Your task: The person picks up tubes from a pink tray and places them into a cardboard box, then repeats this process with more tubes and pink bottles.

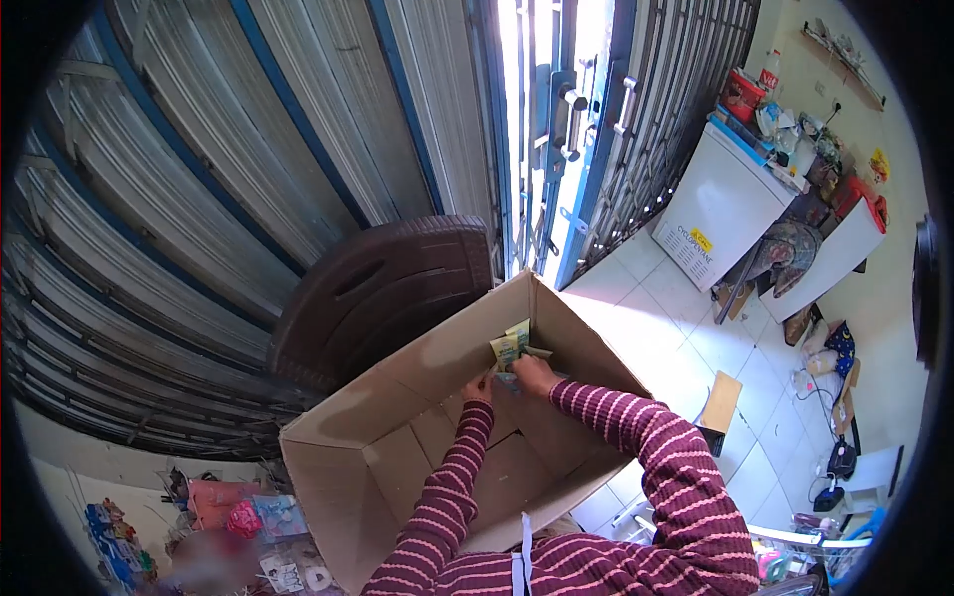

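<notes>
Inside a large open cardboard box (348, 477), both hands are down by the far corner. Small yellow-green printed packets (507, 344) stand upright there, close against the box wall. My right hand (537, 376) has its fingers closed on the packets from the right. Just left of it, my left hand (479, 385) is closed with its fingertips at the packets' lower left edge. The lower part of the packets is partly hidden by the fingers. Flat cardboard flaps form the visible box bottom.
A brown plastic chair (397, 268) stands behind the box, against a metal shutter (248, 129). To the right are a white freezer (711, 204) with things on top and a small carton (722, 399) on the tiled floor. Assorted goods (224, 502) lie at lower left.
</notes>
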Demonstrator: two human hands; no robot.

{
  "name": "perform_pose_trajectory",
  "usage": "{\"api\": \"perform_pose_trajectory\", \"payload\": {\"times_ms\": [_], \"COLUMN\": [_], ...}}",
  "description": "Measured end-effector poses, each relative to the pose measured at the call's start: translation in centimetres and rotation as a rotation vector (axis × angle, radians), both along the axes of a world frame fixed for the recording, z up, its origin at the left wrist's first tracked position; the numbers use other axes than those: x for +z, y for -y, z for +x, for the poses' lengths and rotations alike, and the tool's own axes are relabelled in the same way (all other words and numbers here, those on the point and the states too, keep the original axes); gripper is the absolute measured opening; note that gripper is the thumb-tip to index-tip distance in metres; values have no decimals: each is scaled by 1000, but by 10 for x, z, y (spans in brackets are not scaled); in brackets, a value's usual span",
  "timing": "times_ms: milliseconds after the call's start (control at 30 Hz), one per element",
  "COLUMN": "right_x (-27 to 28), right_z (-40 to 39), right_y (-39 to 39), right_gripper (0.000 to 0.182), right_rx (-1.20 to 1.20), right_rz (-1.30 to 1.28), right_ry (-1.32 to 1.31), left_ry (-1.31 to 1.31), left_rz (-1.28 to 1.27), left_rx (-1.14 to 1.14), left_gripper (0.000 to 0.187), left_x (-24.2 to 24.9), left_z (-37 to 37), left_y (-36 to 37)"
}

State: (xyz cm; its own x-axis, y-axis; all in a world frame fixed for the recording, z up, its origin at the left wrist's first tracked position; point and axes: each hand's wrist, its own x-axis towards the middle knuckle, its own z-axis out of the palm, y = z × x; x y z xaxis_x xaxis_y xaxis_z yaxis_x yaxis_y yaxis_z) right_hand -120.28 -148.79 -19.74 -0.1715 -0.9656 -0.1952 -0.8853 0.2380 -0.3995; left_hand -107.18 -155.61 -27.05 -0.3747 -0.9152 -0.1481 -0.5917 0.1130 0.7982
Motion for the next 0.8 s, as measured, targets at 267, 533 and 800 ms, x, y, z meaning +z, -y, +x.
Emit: {"api": "perform_pose_trajectory", "payload": {"times_ms": [267,533,800], "right_x": [56,219,180], "right_z": [-3,81,314], "right_y": [16,-42,-123], "right_gripper": [15,14,21], "right_rx": [-46,144,587], "right_rz": [62,-351,352], "right_ry": [-44,789,1684], "left_ry": [193,-399,-539], "left_rz": [-4,-93,-220], "left_rx": [-123,-469,-460], "left_gripper": [47,27,24], "left_x": [26,295,366], "left_z": [14,152,372], "left_y": [17,-7,-220]}}
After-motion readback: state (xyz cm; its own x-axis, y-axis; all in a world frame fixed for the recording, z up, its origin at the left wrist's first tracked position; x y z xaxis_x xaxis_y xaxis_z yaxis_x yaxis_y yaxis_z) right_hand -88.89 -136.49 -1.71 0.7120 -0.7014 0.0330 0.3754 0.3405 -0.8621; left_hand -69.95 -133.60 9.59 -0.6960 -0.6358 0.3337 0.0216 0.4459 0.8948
